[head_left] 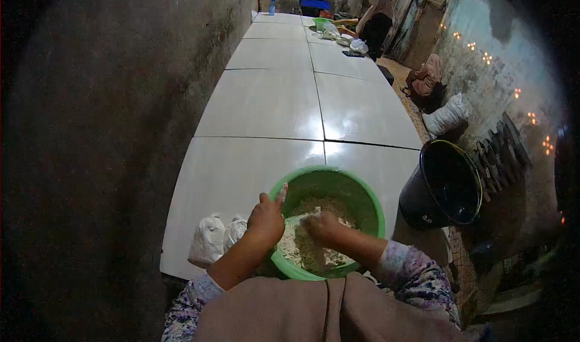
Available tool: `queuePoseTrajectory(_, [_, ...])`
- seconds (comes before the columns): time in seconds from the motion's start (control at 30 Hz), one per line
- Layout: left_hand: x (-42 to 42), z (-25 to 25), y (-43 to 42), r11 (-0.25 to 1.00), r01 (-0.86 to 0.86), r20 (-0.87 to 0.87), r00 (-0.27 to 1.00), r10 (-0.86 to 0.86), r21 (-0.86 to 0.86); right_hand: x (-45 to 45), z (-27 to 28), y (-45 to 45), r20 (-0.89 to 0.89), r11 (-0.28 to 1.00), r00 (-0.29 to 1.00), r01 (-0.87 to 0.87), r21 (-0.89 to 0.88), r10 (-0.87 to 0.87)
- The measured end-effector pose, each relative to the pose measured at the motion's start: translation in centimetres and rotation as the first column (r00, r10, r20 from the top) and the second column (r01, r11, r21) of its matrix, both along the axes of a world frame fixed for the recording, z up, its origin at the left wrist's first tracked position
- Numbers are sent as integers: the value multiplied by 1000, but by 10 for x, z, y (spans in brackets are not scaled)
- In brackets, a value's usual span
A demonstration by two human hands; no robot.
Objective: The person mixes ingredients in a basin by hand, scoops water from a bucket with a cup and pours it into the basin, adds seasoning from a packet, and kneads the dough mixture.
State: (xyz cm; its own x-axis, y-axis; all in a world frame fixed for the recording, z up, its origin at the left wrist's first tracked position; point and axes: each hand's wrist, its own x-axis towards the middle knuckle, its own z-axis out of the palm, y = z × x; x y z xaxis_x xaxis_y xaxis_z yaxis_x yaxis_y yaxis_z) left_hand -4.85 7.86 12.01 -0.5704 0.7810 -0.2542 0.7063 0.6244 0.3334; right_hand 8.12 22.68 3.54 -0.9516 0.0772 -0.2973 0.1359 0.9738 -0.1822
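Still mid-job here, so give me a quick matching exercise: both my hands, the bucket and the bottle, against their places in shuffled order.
Things:
1. Left hand
2. Black bucket
3. Bottle
4. Right hand

Places:
A. To the right of the green basin
B. Down in the white powder
C. At the basin's left rim
D. Near the far end of the table

Pairs: 1-C, 2-A, 3-D, 4-B

Left grip (pixel 266 222), one digit extended; right grip (pixel 321 228) pointing downward; forearms (pixel 240 261) angled inward.
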Motion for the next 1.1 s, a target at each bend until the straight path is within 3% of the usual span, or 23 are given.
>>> queuePoseTrajectory(0.03, [0,3,1,1000,-1,12,1000,1,-5,-6,37,1,239,940,963,-189,283,122])
queuePoseTrajectory(0.1, [1,6,1,1000,20,-22,1000,-20,-14,-1,69,9,159,953,987,-21,302,-28])
queuePoseTrajectory(0.17, [0,6,2,1000,23,-17,1000,-23,-7,13,65,28,11,998,1000,20,52,-21])
queuePoseTrajectory(0.2, [-1,6,-1,999,36,-12,999,-36,10,32,26,48,-239,1000,971,-15,-10,12])
queuePoseTrajectory(0.23, [-2,-2,-1,999,28,-38,999,-27,24,32,80,25,-123,996,989,-78,45,83])
queuePoseTrajectory(0.27, [-4,-10,0,999,32,-64,998,-29,43,29,103,9,-131,994,985,-107,35,111])
queuePoseTrajectory(0.33, [-2,4,-4,999,28,-45,999,-27,37,35,123,-11,304,965,917,-228,-127,257])
queuePoseTrajectory(0.4, [-1,4,-1,999,33,-33,999,-34,-35,63,-4,-8,-148,920,915,-386,-61,375])
queuePoseTrajectory(0.43, [0,2,-3,998,30,-52,998,-28,48,49,42,-22,30,835,842,-538,111,539])
queuePoseTrajectory(0.47, [0,-1,-4,998,44,-46,998,-42,52,41,48,-19,36,843,850,-527,111,526])
queuePoseTrajectory(0.53, [1,-1,-2,999,33,-83,996,-31,15,37,49,-11,25,947,947,-321,-12,321])
queuePoseTrajectory(0.57, [-1,-12,1,1000,-21,-19,1000,21,16,35,27,-4,-20,949,955,-293,113,297])
queuePoseTrajectory(0.67, [-1,-3,-1,1000,-5,-20,1000,5,27,25,15,27,-10,941,973,-222,255,232])
queuePoseTrajectory(0.7, [-2,-6,0,1000,9,-23,1000,-9,23,16,24,33,-104,995,990,-92,48,96])
queuePoseTrajectory(0.8, [0,1,1,1000,3,-15,1000,-3,-26,16,69,36,-143,999,990,11,-44,-17])
queuePoseTrajectory(0.83, [-2,-7,-1,998,10,-20,1000,-9,61,13,68,38,-258,994,964,40,-99,-64])
queuePoseTrajectory(1.0, [-2,-8,0,999,3,-25,1000,-1,51,17,130,25,-149,993,988,57,100,-42])
queuePoseTrajectory(1.07, [-2,-3,1,999,0,-27,1000,1,41,20,135,29,-257,996,966,-6,93,30])
queuePoseTrajectory(1.1, [-2,-2,1,1000,9,-23,1000,-9,1,19,141,30,-149,991,989,34,128,-15])
